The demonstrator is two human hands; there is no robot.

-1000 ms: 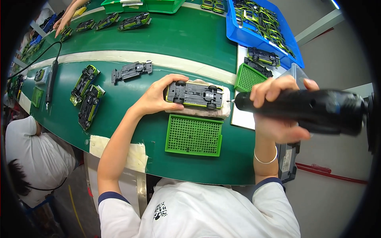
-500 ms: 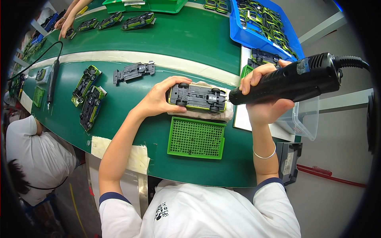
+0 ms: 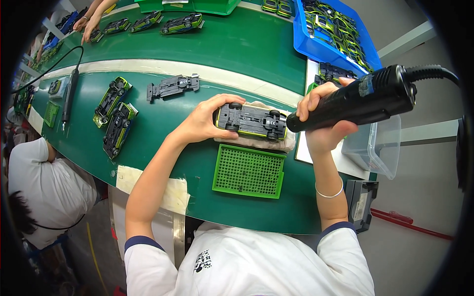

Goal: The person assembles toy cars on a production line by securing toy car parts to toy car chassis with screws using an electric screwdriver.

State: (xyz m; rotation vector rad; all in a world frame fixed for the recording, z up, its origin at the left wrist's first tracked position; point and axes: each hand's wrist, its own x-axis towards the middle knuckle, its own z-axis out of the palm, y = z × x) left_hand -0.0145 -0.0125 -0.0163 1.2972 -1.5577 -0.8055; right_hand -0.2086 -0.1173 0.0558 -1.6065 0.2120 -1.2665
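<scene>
An upside-down toy car (image 3: 253, 121) lies on a pale cloth pad (image 3: 256, 142), its black underside and wheels facing up. My left hand (image 3: 207, 120) is closed around the car's left end, thumb and fingers on its two sides. A black electric screwdriver (image 3: 355, 101) with a corded rear is gripped in my right hand (image 3: 323, 116). The tool is tilted, its nose at the car's right end; its bit is hard to make out there. Just below the pad sits a green perforated tray (image 3: 248, 171).
Two overturned toy cars (image 3: 118, 129) and a bare black chassis (image 3: 173, 88) lie to the left, near another screwdriver (image 3: 70, 98). A blue bin (image 3: 301, 42) of car bodies stands far right, above a clear plastic box (image 3: 390, 153). Co-worker's hands (image 3: 89, 24) are far left.
The whole view has shifted slightly, moving the table things a little to the right. The screwdriver's rear has swung slightly left relative to them. My left hand keeps its hold on the toy car.
</scene>
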